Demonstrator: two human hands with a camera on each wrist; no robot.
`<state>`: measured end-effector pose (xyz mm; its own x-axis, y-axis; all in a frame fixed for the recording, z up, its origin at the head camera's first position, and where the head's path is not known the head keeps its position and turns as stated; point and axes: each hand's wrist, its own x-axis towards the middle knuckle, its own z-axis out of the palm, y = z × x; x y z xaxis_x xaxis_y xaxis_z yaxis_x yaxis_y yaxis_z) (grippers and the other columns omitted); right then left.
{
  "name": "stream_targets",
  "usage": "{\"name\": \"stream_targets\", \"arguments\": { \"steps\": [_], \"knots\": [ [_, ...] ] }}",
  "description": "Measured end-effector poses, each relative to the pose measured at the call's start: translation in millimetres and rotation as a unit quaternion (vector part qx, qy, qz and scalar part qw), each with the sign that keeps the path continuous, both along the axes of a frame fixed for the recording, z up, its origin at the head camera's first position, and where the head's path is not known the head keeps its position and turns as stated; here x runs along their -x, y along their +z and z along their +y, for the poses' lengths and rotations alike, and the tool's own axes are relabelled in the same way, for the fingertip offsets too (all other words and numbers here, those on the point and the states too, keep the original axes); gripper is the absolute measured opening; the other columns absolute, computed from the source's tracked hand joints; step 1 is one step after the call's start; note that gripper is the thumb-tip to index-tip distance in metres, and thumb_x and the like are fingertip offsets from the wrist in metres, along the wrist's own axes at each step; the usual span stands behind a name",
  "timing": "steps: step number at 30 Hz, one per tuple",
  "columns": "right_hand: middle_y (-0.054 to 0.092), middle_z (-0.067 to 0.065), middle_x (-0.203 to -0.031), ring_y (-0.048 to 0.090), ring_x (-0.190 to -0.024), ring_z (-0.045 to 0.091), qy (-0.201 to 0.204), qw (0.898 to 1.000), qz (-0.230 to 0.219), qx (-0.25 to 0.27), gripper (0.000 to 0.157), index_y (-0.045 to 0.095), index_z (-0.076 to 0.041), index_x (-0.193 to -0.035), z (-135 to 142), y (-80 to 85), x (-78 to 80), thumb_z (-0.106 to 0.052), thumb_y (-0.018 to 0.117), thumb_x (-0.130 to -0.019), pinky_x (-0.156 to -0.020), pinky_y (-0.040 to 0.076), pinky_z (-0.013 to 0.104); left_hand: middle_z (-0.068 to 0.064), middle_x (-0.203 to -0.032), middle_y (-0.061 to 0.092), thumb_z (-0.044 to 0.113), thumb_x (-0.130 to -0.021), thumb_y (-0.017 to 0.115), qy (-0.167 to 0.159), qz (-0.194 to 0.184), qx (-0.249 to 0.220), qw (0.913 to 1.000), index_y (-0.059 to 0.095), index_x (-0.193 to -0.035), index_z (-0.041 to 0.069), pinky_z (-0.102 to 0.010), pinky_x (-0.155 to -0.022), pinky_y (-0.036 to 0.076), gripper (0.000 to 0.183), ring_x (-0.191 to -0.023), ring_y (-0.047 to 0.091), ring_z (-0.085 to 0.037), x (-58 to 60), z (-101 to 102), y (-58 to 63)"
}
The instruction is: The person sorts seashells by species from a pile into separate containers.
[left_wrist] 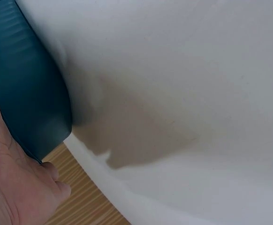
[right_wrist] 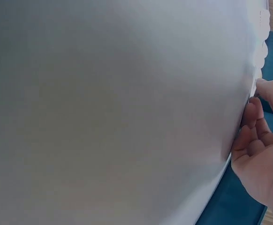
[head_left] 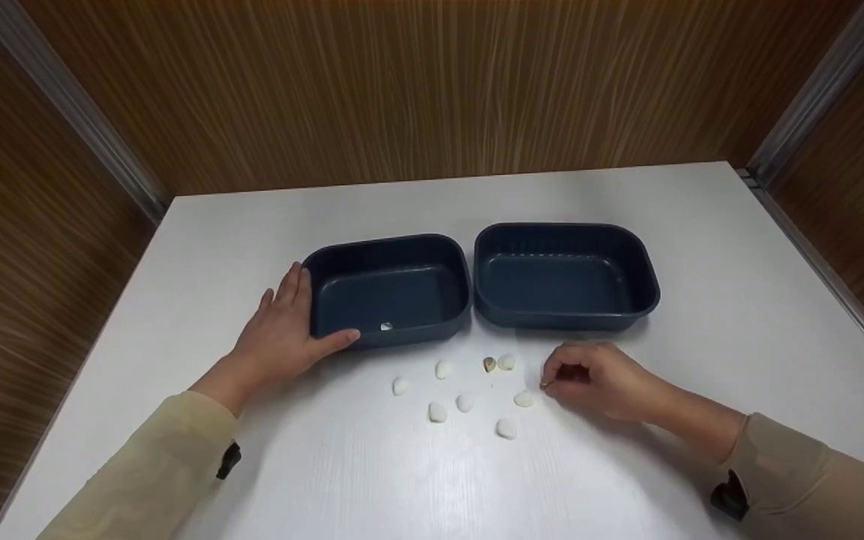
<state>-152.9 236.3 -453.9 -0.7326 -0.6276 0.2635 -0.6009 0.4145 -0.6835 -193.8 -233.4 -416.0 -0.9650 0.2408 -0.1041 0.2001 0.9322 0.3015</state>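
My left hand (head_left: 276, 330) lies against the left end of a dark blue plastic bin (head_left: 387, 337), its fingers straight along the side and its thumb over the front rim. In the left wrist view, part of that bin (left_wrist: 28, 84) shows beside the palm. Right of the loose shells, my right hand (head_left: 604, 381) pinches a small brownish shell (head_left: 544, 385) at the tabletop, mostly hidden by the fingertips. Several white shells (head_left: 437, 412) lie scattered in front of the bins. One brown shell (head_left: 490, 364) sits beside a white shell (head_left: 506, 362).
A second dark blue bin (head_left: 567, 319) stands close to the right of the first. Inside the left bin is a small whitish spot (head_left: 386, 327), too small to identify. The white table (head_left: 327, 480) meets wood-grain panels (head_left: 432, 90) at the back and sides.
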Motion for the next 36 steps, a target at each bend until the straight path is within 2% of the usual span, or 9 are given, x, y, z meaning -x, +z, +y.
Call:
{"name": "stream_targets", "arguments": {
  "steps": [3, 9, 12, 15, 19, 26, 30, 36],
  "knots": [
    [0.074, -0.001, -0.094, 0.064, -0.086, 0.008, -0.006, 0.999, -0.031, 0.013, 0.020, 0.075, -0.013, -0.097, 1, 1.4, -0.6, 0.004, 0.080, -0.091, -0.077, 0.053, 0.018, -0.022, -0.175, -0.008, 0.094, -0.087, 0.043, 0.002, 0.001, -0.001, 1.0000, -0.005, -0.165, -0.006, -0.057, -0.129, 0.003, 0.136, -0.163, -0.001, -0.036, -0.1, 0, -1.0],
    [0.074, 0.004, -0.092, 0.065, -0.083, 0.007, -0.014, 0.996, -0.082, 0.023, 0.019, 0.074, -0.009, -0.100, 1, 3.9, -0.8, 0.007, 0.076, -0.093, -0.072, 0.054, 0.018, -0.022, -0.175, -0.009, 0.095, -0.086, 0.041, 0.003, -0.002, -0.001, 1.0000, -0.006, -0.166, -0.005, -0.057, -0.129, 0.002, 0.136, -0.163, -0.001, -0.036, -0.8, 0, -0.6],
    [0.072, 0.004, -0.092, 0.063, -0.081, 0.008, -0.015, 0.995, -0.093, 0.017, 0.019, 0.074, -0.007, -0.106, -1, 8.1, -0.8, 0.008, 0.074, -0.094, -0.071, 0.053, 0.019, -0.022, -0.175, -0.009, 0.095, -0.086, 0.041, 0.003, -0.004, 0.000, 1.0000, -0.006, -0.165, -0.005, -0.057, -0.129, 0.002, 0.137, -0.163, -0.001, -0.036, -0.8, 0, 0.3],
    [0.072, 0.004, -0.093, 0.062, -0.080, 0.009, -0.015, 0.997, -0.081, 0.005, 0.021, 0.076, -0.003, -0.113, -5, 15.0, 0.0, 0.006, 0.073, -0.095, -0.070, 0.053, 0.021, -0.022, -0.175, -0.010, 0.095, -0.087, 0.042, 0.003, -0.006, 0.001, 1.0000, -0.006, -0.165, -0.005, -0.057, -0.129, 0.002, 0.136, -0.163, -0.002, -0.035, -0.1, 0, 0.6],
    [0.076, 0.003, -0.099, 0.063, -0.083, 0.011, -0.019, 0.997, -0.073, -0.009, 0.024, 0.077, -0.004, -0.119, -9, 29.2, 3.5, 0.004, 0.073, -0.096, -0.073, 0.054, 0.022, -0.022, -0.175, -0.010, 0.095, -0.087, 0.042, 0.004, -0.008, 0.003, 1.0000, -0.006, -0.165, -0.006, -0.057, -0.129, 0.002, 0.136, -0.163, -0.002, -0.035, 0.5, 0, 0.2],
    [0.073, 0.004, -0.101, 0.067, -0.088, 0.016, -0.011, 0.992, -0.128, 0.015, 0.018, 0.076, -0.004, -0.116, -28, 60.7, 15.1, 0.001, 0.073, -0.098, -0.079, 0.058, 0.024, -0.022, -0.175, -0.009, 0.095, -0.087, 0.042, 0.002, -0.006, 0.007, 1.0000, -0.005, -0.165, -0.006, -0.057, -0.129, 0.003, 0.136, -0.163, -0.001, -0.035, 0.2, 0, 0.1],
    [0.074, 0.007, -0.102, 0.069, -0.091, 0.016, -0.010, 0.989, -0.141, 0.034, 0.019, 0.075, -0.002, -0.115, -45, 76.9, 24.5, 0.002, 0.074, -0.097, -0.080, 0.058, 0.023, -0.022, -0.175, -0.009, 0.095, -0.087, 0.040, 0.000, -0.007, 0.008, 0.9999, -0.006, -0.165, -0.006, -0.057, -0.129, 0.003, 0.136, -0.163, 0.000, -0.035, -0.2, 0, 0.4],
    [0.075, 0.008, -0.101, 0.068, -0.091, 0.015, -0.017, 0.990, -0.129, 0.054, 0.018, 0.076, 0.000, -0.113, -80, 94.7, 44.7, 0.002, 0.077, -0.095, -0.080, 0.056, 0.020, -0.023, -0.175, -0.009, 0.094, -0.088, 0.041, -0.002, -0.006, 0.006, 1.0000, -0.006, -0.165, -0.007, -0.058, -0.129, 0.003, 0.135, -0.163, -0.001, -0.036, -1.0, 0, 0.6]
  ]
}}
